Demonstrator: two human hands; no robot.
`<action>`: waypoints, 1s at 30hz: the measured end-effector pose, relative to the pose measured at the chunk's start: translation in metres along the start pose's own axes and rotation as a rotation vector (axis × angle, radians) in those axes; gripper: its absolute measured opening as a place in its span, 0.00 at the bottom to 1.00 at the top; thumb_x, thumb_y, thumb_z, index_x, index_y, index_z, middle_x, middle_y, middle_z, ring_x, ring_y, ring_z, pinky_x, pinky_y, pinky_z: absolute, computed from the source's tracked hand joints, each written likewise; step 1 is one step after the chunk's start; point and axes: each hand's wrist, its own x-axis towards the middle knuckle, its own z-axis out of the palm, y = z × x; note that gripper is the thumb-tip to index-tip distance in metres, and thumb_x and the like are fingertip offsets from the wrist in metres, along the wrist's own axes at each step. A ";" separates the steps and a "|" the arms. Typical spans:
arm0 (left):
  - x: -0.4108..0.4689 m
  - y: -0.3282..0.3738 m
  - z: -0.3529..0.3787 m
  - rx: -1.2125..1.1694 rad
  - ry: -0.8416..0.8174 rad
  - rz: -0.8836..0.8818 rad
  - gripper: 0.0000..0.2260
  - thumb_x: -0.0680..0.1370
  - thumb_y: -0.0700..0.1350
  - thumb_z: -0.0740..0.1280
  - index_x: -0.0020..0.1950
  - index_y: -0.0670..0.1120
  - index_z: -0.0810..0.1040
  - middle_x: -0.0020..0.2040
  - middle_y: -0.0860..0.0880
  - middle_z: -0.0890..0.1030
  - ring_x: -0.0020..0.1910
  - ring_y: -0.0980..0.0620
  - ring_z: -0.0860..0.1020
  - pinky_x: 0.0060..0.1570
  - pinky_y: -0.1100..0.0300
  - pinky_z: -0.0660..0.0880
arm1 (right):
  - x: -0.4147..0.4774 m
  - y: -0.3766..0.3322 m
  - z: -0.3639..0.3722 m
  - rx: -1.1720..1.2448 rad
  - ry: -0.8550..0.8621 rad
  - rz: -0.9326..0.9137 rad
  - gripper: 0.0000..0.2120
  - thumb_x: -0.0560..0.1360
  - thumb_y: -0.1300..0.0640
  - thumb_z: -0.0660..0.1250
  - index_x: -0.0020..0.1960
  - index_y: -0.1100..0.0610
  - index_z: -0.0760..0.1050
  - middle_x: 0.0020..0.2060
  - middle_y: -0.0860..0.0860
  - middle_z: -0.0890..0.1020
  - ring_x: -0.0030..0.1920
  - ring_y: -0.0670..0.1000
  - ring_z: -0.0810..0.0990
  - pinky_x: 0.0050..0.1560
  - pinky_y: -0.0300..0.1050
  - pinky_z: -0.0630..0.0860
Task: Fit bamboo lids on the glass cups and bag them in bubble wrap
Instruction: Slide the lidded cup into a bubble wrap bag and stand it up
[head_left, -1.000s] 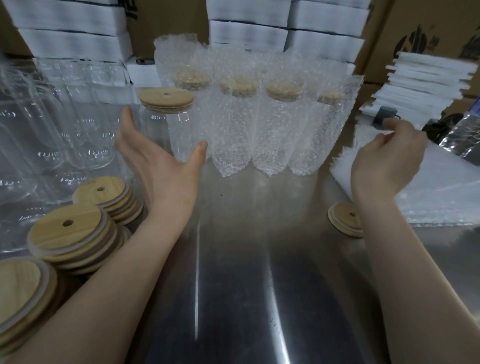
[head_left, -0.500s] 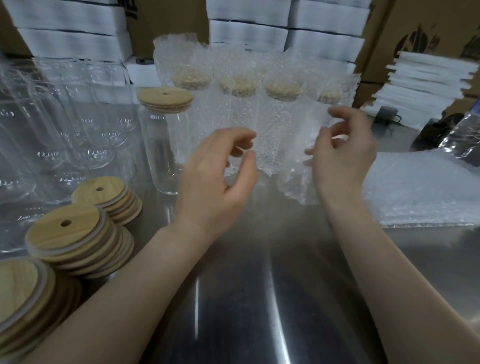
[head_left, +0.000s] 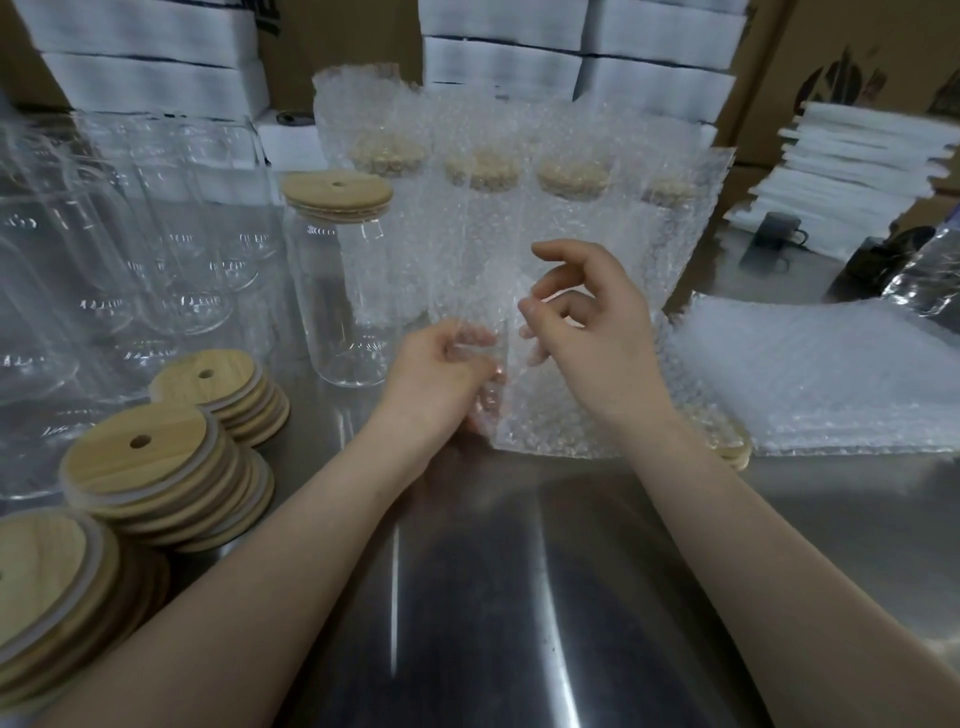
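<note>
An empty bubble wrap bag (head_left: 545, 415) stands upright between my hands over the steel table. My left hand (head_left: 441, 379) pinches the bag's left edge with curled fingers. My right hand (head_left: 587, 332) holds the bag's top right part, fingers bent, thumb and fingertips on the film. A glass cup (head_left: 343, 291) with a bamboo lid (head_left: 337, 195) on it stands just left of my left hand. Behind the bag stand several cups with lids inside bubble wrap bags (head_left: 483, 208).
Stacks of bamboo lids (head_left: 156, 467) lie at the left front, bare glass cups (head_left: 130, 249) behind them. A pile of flat bubble wrap bags (head_left: 831, 379) lies at the right, with lids (head_left: 737, 447) partly under its edge. White boxes and cardboard cartons line the back.
My right hand lifted one bag off the pile at the right and brought it to the middle. My left hand left the lidded cup and took hold of the bag's left edge.
</note>
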 end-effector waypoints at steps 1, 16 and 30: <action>0.001 -0.001 -0.001 0.008 0.017 0.018 0.09 0.77 0.30 0.65 0.55 0.40 0.78 0.34 0.47 0.78 0.21 0.60 0.73 0.24 0.67 0.71 | 0.000 0.002 0.000 -0.047 -0.027 0.002 0.20 0.73 0.65 0.71 0.56 0.43 0.73 0.43 0.47 0.76 0.35 0.51 0.78 0.33 0.39 0.76; 0.000 -0.004 -0.010 0.557 -0.039 0.530 0.18 0.71 0.26 0.59 0.45 0.51 0.69 0.53 0.42 0.80 0.40 0.48 0.77 0.44 0.50 0.73 | -0.001 0.002 -0.004 -0.220 -0.018 0.146 0.31 0.70 0.72 0.59 0.60 0.40 0.71 0.42 0.45 0.83 0.28 0.45 0.75 0.29 0.39 0.73; 0.010 -0.010 -0.010 0.407 0.030 0.150 0.16 0.73 0.50 0.75 0.58 0.47 0.82 0.56 0.52 0.80 0.38 0.50 0.83 0.30 0.61 0.77 | -0.008 -0.016 0.005 -0.400 0.198 -0.246 0.16 0.72 0.71 0.63 0.55 0.58 0.80 0.48 0.48 0.79 0.37 0.45 0.75 0.42 0.31 0.71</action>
